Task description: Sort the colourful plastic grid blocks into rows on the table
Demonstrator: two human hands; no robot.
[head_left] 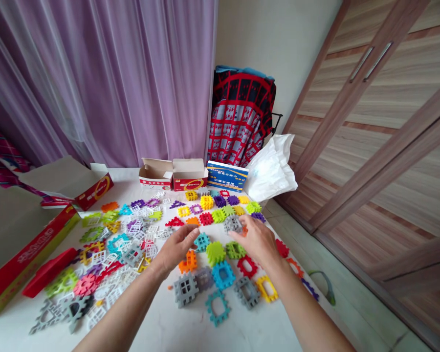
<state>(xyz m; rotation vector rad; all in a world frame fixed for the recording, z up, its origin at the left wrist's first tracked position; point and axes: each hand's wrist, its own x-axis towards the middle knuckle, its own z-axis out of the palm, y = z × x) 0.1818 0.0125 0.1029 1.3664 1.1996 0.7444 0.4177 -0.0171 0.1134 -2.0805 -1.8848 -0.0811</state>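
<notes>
Over the middle of the table, my left hand (pixel 176 247) hovers with its thumb and fingers apart, beside a teal block piece (pixel 202 241). My right hand (pixel 254 237) has its fingers around a grey piece (pixel 232 224) near the sorted rows. Between my forearms lie a lime piece (pixel 215 253), an orange piece (pixel 188 262), a blue square frame (pixel 223 275), a grey window piece (pixel 186 289), a teal frame (pixel 217 308), a grey frame (pixel 247 292) and a yellow frame (pixel 267 288). A red frame (pixel 247 267) is near my right wrist.
Loose mixed pieces with white window inserts (pixel 132 254) cover the left side. Open boxes (pixel 33 244) stand at the far left. Small red boxes (pixel 190 182), a blue box (pixel 226 177) and a white bag (pixel 273 168) line the back. A red object (pixel 49 272) lies left.
</notes>
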